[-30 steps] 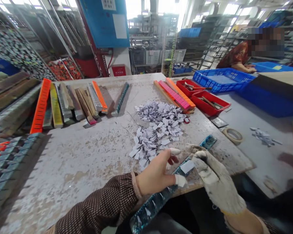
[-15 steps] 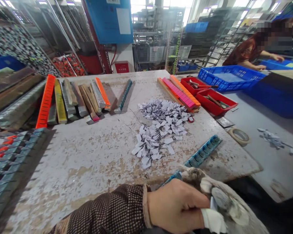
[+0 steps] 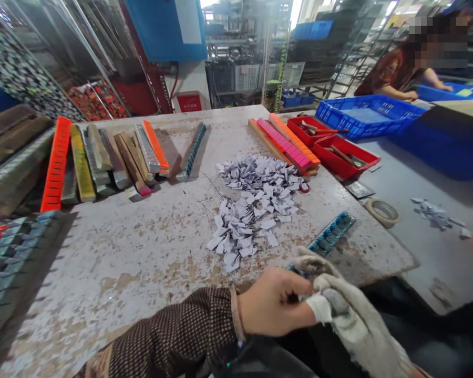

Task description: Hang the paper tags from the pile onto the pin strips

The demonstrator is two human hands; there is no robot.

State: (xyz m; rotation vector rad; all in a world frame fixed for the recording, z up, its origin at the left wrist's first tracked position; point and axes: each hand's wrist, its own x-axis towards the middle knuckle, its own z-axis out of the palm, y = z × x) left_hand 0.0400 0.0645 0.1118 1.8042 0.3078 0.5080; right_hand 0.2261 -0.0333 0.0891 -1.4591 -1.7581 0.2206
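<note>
My left hand (image 3: 278, 302), bare with white tape around the thumb, is closed in a pinch against the fingers of my right hand. What lies in that pinch is hidden. A white work glove covers my right hand (image 3: 349, 307), whose fingers are curled over the near end of a glittery teal strip (image 3: 331, 232). That strip has dark curved marks along it and slants across the table's near edge, its far end showing beyond the glove. Ahead of both hands lies a loose pile of small white paper slips (image 3: 256, 199).
Pink and orange strips (image 3: 286, 142) lie behind the pile, beside red trays (image 3: 345, 157) with tools. A tape roll (image 3: 382, 211) and a blue crate (image 3: 370, 118) are at right. Several bars (image 3: 110, 157) and a slip-lined teal rack (image 3: 19, 262) stand left. A co-worker (image 3: 398, 73) is at far right.
My hands have moved slightly up and left in the picture, the glove turning more upright. A white slip seen between my fingers earlier is now hidden. The view has shifted a little.
</note>
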